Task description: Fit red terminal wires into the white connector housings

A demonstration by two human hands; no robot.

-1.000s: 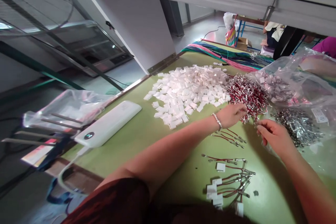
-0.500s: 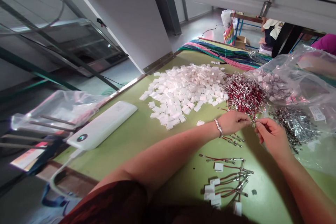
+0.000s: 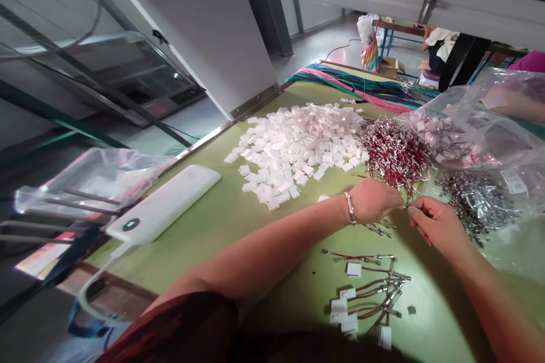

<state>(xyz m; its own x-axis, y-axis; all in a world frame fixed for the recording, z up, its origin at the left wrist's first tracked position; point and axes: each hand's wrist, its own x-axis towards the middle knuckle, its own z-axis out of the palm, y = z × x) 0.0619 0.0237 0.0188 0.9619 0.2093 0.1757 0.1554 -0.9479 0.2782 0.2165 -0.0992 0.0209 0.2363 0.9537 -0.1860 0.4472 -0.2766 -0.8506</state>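
Observation:
Both my hands meet at the near edge of a heap of short red wires with metal terminals (image 3: 394, 150). My left hand (image 3: 377, 201), with a bracelet at the wrist, is closed in a pinch; what it holds is too small to name. Close on its right, my right hand (image 3: 432, 218) pinches a small metal-tipped piece between thumb and fingers. A few loose wires (image 3: 378, 229) lie below my left hand. Nearer me are red wires with white housings (image 3: 353, 270) on the green table (image 3: 276, 244). Left of the heap spreads a pile of white housings (image 3: 298, 144).
A white power bank (image 3: 166, 204) with a cable lies at the left. Clear plastic bags (image 3: 498, 130) of parts cover the right side. Bundled long wires (image 3: 353, 88) run along the back edge. People sit beyond the table.
The view has shifted slightly. My left hand has turned a little, its fingers now more hidden, and both hands remain close together by the red wire heap.

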